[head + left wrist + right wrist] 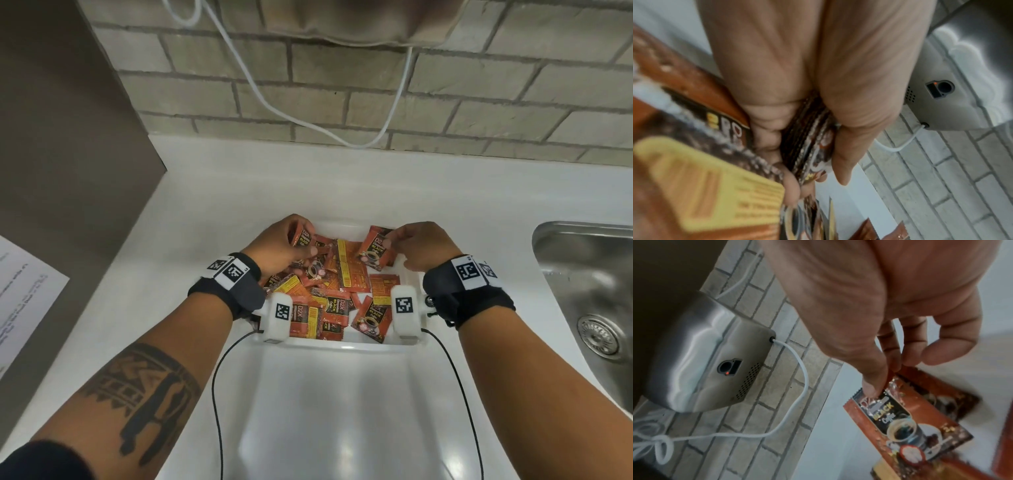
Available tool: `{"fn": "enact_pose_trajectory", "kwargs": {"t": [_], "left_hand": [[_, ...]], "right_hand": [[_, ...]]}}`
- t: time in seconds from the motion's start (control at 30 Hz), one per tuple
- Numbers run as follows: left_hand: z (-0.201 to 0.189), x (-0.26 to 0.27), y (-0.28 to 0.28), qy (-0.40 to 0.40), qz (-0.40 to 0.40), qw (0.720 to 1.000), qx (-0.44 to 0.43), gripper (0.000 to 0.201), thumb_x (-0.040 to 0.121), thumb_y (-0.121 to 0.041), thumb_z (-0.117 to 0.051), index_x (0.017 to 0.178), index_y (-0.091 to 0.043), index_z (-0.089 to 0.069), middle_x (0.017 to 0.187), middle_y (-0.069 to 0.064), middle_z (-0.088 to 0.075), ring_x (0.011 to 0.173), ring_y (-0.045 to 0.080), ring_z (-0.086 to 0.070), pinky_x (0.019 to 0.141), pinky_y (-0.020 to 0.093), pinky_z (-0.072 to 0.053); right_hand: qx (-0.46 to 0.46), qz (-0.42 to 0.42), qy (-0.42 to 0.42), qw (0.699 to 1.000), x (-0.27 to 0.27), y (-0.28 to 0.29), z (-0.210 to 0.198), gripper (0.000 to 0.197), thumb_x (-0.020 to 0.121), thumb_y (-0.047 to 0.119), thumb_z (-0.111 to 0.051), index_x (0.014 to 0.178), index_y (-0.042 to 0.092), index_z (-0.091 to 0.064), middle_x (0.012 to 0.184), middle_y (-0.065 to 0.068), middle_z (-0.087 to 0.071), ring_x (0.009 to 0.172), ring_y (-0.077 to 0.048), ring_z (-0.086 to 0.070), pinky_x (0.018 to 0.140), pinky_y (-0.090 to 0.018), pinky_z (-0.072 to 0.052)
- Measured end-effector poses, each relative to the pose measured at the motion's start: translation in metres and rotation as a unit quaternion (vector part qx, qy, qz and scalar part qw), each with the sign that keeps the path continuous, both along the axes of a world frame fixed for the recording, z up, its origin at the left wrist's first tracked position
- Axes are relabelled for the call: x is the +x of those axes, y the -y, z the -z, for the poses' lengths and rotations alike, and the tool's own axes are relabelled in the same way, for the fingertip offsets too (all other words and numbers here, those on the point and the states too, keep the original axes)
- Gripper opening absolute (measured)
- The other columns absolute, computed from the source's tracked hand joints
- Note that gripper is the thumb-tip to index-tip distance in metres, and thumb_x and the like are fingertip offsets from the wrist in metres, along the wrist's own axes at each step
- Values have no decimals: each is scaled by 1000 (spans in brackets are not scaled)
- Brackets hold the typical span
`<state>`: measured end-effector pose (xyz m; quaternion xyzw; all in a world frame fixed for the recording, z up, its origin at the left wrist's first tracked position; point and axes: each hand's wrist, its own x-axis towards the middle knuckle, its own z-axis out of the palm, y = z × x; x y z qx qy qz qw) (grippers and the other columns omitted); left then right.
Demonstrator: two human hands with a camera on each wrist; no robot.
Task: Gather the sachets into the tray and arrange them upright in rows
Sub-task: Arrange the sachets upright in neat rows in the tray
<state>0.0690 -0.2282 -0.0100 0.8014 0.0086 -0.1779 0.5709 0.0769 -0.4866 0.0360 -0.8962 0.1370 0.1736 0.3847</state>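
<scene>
My left hand (279, 245) is clenched round a small stack of sachets (809, 146), thumb on one side and fingers on the other, held over the far left of the tray (346, 346). My right hand (419, 248) pinches a single sachet (375, 251) by its top edge between thumb and fingertips, lifted clear above the far right of the tray. The loose sachets (337, 301) lie flat and overlapping across the tray floor; none stands upright yet, so I judge the rows are hardly begun.

The risks I see: the stack in my left hand is slick foil, and if I loosen my hold to take the next one in, the pack could fan out and drop into the heap. The single sachet hangs from a corner pinch and could twist as I pass it over. Once set down, a short row with nothing bracing it would likely topple onto the flat ones.

The head view alone gives me the whole heap, the white table (205, 205) and the sink (589, 274) to the right. The left wrist view alone shows the stack's edges pressed together; the right wrist view shows the pinch itself and a metal wall unit (701, 353) with its white cord (797, 369).
</scene>
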Motion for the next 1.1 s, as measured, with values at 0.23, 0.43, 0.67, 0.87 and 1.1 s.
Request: {"fn": "enact_pose_trajectory", "kwargs": {"t": [0.23, 0.43, 0.67, 0.87, 1.1], "left_hand": [[-2, -3, -39, -10, -5, 1000, -14, 25, 93, -10, -73, 111, -19, -58, 112, 12, -67, 87, 27, -71, 68, 38, -62], [-3, -4, -70, 5, -12, 1000, 15, 23, 93, -11, -72, 108, -22, -58, 111, 6, -65, 91, 28, -73, 71, 41, -64], [-6, -6, -123, 6, -31, 999, 38, 22, 92, -10, -73, 105, -23, -59, 110, 7, -67, 88, 24, -72, 69, 39, -63], [-8, -9, -161, -10, -40, 999, 35, 24, 92, -8, -73, 108, -20, -59, 103, 5, -69, 83, 24, -71, 73, 43, -63], [-20, -5, -153, 11, -18, 997, 72, 17, 97, -17, -67, 112, -20, -58, 108, 17, -68, 79, 26, -68, 68, 41, -61]], "right_hand": [[10, -18, 44, 999, -5, -29, 13, 15, 94, 9, -61, 92, 14, -76, 86, 4, -70, 76, -11, -60, 56, -18, -40], [38, -11, 50, 998, -8, -45, 8, 7, 95, 8, -63, 93, 11, -70, 74, 6, -65, 70, -3, -56, 55, -10, -36], [71, -43, 53, 995, -12, -91, 12, 5, 95, 9, -64, 92, 11, -68, 75, 1, -68, 69, 3, -54, 51, -1, -35], [76, -43, 48, 995, -12, -123, 21, 10, 93, 9, -66, 85, 13, -69, 77, -2, -73, 52, 4, -56, 58, -17, -37], [-59, -56, 86, 993, 3, -124, 29, 20, 90, 13, -65, 76, 27, -65, 79, 14, -61, 82, -12, -59, 58, -18, -37]]}}
